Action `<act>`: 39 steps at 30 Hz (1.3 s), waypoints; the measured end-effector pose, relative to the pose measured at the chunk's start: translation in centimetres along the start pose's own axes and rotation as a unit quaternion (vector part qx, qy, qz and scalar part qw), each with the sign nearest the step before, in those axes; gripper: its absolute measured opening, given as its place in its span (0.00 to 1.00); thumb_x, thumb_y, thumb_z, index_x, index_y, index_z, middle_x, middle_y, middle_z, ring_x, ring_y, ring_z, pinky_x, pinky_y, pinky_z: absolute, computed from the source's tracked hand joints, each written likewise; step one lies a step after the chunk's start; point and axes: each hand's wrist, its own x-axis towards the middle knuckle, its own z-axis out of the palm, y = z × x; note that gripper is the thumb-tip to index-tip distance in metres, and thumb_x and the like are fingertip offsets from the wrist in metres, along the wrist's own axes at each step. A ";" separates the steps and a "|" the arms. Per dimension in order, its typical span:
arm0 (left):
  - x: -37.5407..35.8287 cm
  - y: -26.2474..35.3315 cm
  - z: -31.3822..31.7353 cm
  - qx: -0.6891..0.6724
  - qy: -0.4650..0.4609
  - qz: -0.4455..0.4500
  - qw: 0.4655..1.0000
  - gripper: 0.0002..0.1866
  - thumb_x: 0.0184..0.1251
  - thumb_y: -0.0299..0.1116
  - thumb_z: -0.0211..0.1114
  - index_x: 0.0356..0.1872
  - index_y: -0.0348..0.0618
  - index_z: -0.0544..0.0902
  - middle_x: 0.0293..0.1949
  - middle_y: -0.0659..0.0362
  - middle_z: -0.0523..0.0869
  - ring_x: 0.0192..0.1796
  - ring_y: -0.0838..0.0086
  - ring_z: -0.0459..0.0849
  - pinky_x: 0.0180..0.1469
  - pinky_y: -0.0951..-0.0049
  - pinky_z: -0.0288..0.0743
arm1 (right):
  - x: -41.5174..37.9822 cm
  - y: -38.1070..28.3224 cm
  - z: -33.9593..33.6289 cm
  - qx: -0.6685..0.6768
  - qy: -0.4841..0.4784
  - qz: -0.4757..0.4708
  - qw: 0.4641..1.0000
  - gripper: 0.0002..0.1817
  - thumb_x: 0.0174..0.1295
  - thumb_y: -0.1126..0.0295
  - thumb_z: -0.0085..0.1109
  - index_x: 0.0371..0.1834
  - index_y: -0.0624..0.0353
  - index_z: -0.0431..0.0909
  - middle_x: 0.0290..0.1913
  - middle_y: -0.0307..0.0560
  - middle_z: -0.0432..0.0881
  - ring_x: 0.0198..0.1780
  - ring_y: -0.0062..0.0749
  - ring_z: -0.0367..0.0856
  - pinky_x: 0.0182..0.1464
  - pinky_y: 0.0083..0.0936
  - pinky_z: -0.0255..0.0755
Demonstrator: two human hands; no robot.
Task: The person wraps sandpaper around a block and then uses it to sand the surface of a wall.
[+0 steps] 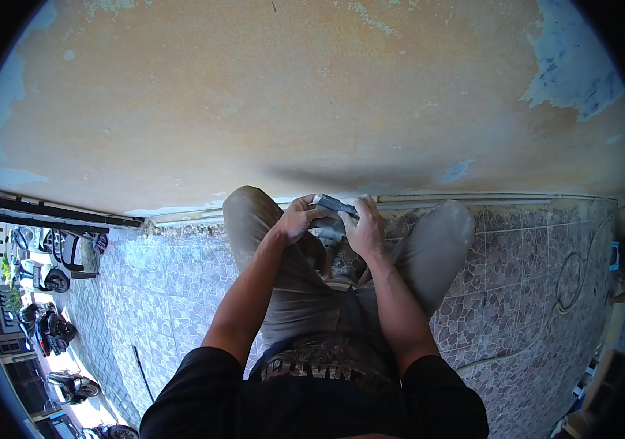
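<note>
A small dark grey sanding block (336,204), which looks wrapped in sandpaper, is held between my two hands in front of the wall. My left hand (299,220) grips its left end, fingers closed around it. At the other end, my right hand (365,230) has its thumb and fingers pressed on the block. Pale dust shows on the right fingers. Just beyond both hands stands the patchy tan wall (312,102), with light scraped spots and a soft shadow low on it. Below the hands are my bent knees in dusty trousers (294,300).
A pipe (503,197) runs along the foot of the wall. Stone-patterned floor tiles (510,285) spread around me, with a hose (572,285) at the right. Several motorcycles (47,325) are parked beyond the dark gate rail (49,207) at left.
</note>
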 end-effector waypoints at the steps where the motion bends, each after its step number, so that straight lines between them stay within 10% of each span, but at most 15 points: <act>1: 0.0 -0.1 0.0 0.000 0.000 0.000 1.000 0.18 0.73 0.20 0.64 0.62 0.35 0.83 0.53 0.55 0.92 0.50 0.71 0.91 0.57 0.70 0.85 | 0.0 -0.1 0.0 0.004 0.013 -0.006 1.000 0.14 0.61 0.76 0.72 0.49 0.57 0.83 0.46 0.52 0.84 0.49 0.55 0.86 0.49 0.45 0.79; 39: 0.0 -0.9 -0.6 0.043 -0.029 0.047 0.998 0.13 0.74 0.30 0.70 0.56 0.38 0.86 0.48 0.59 0.92 0.49 0.73 0.89 0.58 0.69 0.81 | 0.0 0.1 0.3 -0.007 0.068 -0.051 0.996 0.10 0.60 0.73 0.72 0.44 0.59 0.84 0.44 0.53 0.84 0.49 0.58 0.84 0.51 0.47 0.77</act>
